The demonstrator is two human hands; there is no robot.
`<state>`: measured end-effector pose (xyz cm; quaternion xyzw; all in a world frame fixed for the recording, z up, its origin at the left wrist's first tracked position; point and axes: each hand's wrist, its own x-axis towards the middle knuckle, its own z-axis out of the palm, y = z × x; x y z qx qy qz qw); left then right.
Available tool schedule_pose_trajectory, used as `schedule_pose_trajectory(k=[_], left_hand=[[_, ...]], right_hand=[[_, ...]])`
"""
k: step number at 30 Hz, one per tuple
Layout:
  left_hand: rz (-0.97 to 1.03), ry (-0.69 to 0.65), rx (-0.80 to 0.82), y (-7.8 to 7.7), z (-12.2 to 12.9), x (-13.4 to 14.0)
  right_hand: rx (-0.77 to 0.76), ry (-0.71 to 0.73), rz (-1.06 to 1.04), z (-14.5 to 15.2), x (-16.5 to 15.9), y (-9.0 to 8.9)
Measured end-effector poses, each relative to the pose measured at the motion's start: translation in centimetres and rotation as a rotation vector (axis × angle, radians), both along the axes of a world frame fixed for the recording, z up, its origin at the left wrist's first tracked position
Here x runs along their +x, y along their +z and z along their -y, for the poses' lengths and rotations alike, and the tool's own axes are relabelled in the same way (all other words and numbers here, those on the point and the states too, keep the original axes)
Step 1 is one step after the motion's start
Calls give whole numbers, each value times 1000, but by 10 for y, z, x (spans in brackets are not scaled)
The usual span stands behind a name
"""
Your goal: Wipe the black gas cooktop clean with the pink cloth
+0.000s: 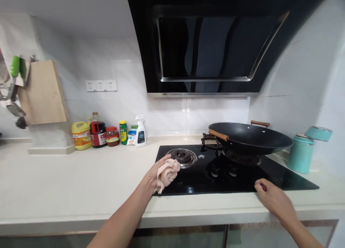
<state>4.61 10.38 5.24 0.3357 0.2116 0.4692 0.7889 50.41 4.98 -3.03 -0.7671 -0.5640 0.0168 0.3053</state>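
My left hand [155, 174] grips a crumpled pale pink cloth [168, 172] at the left edge of the black glass cooktop [194, 183]. Just beyond the cloth is the left burner [184, 156], its pan support off, with a small white patch [201, 156] on the glass to its right. My right hand [275, 197] is curled into a loose fist over the cooktop's front edge, with no object showing in it. Two black knobs [215, 169] stand between my hands. A large black wok [250, 136] with wooden handles sits tilted over the right burner.
A dark pan support [211, 140] lies behind, partly under the wok. At right stands a teal canister [301, 153] with its lid open. Several bottles, a jar [112, 136] and a spray bottle [140, 133] line the back wall. A black range hood [205, 47] hangs above.
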Motion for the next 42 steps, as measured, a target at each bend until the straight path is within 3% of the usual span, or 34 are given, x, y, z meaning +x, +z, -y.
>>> schedule_pose_trajectory(k=[6,8,11,13,15,18,21,25,28,31,36,42], left_hand=[[-301,150,158,5,-1,4],[-496,119,317,15,-1,8],[-888,-1,677,30,-4,16],[-1131,11,901,35,-8,21],[-1260,38,1003,33,-13,24],[-1282,-26,962,24,-21,20],[-1280,-45,961,18,-24,12],[-1344,-53,1070,16,-24,4],[-1434,-190,1052,19,-23,0],[-1533,-273,1014,25,-19,-5],[-1582,-314,1083,36,-11,-10],[-1594,-155,1131,30,5,-1]], right_hand=[[40,40,25,-6,2,-9],[53,54,12,-8,2,-10],[94,53,-24,-11,4,-11],[102,54,-93,-12,6,-11],[102,103,-171,-10,0,-9],[79,300,-217,0,-34,0],[-17,499,-226,8,-97,17],[-75,496,-100,1,-186,40],[-100,464,133,-11,-228,51],[-184,416,324,-24,-243,59],[-181,264,440,-53,-229,79],[-172,166,396,-103,-218,103]])
